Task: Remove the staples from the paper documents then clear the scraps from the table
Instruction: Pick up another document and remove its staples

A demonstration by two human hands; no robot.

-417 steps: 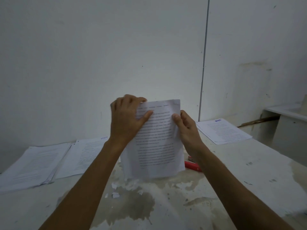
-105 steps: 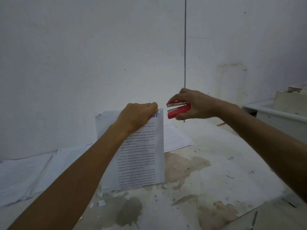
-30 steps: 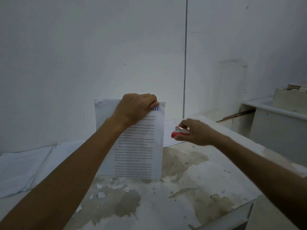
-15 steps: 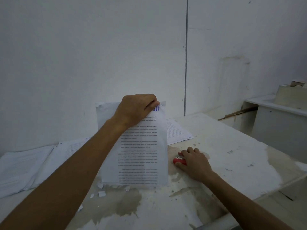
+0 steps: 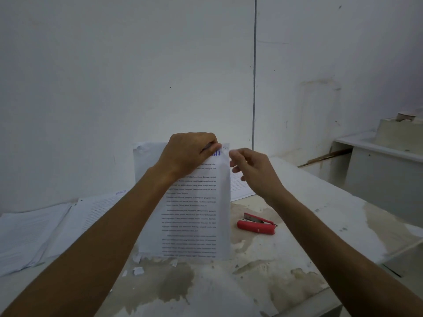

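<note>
A white wall (image 5: 114, 76) is seen behind a stained, paint-worn table (image 5: 320, 225), and a pale cabinet (image 5: 384, 170) is set to the right, apart from the table. Sheets of printed paper (image 5: 34, 229) are spread flat on the table's left side, and another sheet (image 5: 240, 186) is laid beyond the right hand, partly hidden by it. A printed document (image 5: 201, 216) is held upright over the middle of the table, its lower edge at the table surface; much of its left half is covered by the left forearm. Its top edge is pinched by the grip of the left hand (image 5: 187, 154), fingers pressed together on the paper. The right hand (image 5: 254, 170) is raised just beside the document's upper right corner, its grip loosely spread and empty. A red stapler (image 5: 256, 225) is laid on the table to the right of the document, apart from both hands. Small paper scraps (image 5: 137, 271) are scattered on the table below the document's lower left corner. Blue lettering at the document's top and black body text are visible but cannot be read.
</note>
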